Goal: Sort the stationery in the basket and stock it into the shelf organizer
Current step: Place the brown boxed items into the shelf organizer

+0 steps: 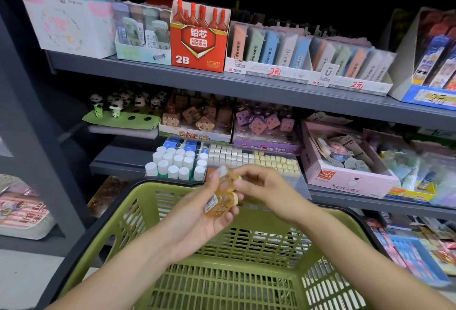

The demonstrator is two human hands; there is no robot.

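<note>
Holding a small amber packet (223, 196) above the green basket (148, 211), left hand (197, 221) cradles it in curled fingers; right hand (261, 186) pinches its top from 2 o'clock. Shelf (246, 82) at 12 o'clock.

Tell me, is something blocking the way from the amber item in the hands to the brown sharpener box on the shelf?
Nothing visible. Both hands hold the amber item above the green basket, with open air up to the sharpener box.

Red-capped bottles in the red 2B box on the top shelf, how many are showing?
5, standing in a row in the open top of the red 2B box on the top shelf, necks up. More may sit hidden behind them.
</note>
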